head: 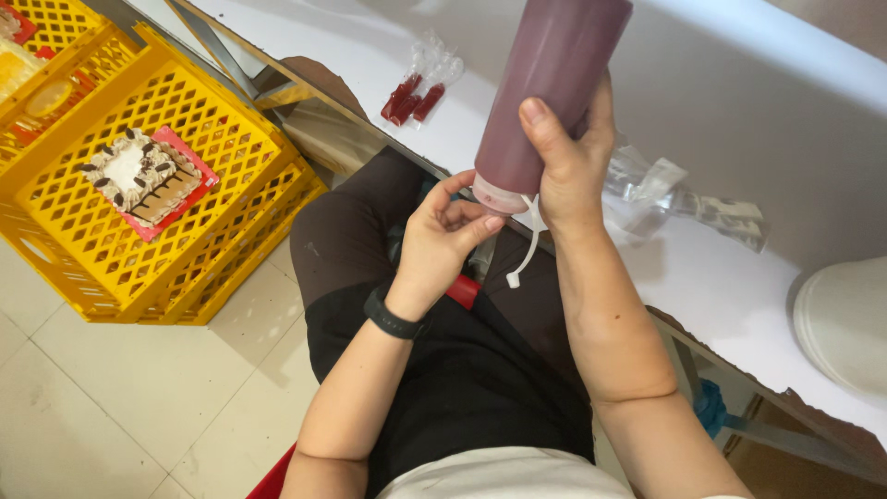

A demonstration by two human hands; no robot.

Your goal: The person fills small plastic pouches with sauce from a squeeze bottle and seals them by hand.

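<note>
1. the right hand (568,157) is wrapped around the lower half of a squeeze bottle (545,88) of dark red sauce, thumb across the front and fingers closed behind it. the bottle is held upside down above the lap, just in front of the counter (739,120) edge.
2. the left hand (443,236) is under the bottle's mouth, fingers curled and thumb pressed in toward the pale cap end (497,194); whether it pinches a small bag or only the nozzle is hidden by the fingers. a black band (393,319) sits on that wrist.
3. a white tethered cap (525,254) dangles loose below the mouth.
4. the bottle looks nearly full, so likely weighty for its size; its plastic wall probably yields to a squeeze, which makes the mid-body grip sensible. sauce at the mouth could make that end slippery.
5. on the counter behind lie small filled sauce sachets (413,95), red inside clear film, and to the right a crumpled heap of clear plastic bags (679,194). a stack of white plates or lids (845,323) shows at the far right.
6. to the left, on the tiled floor (111,407), stand yellow lattice crates (185,185), one carrying a decorated square cake (139,176) on a red board.
</note>
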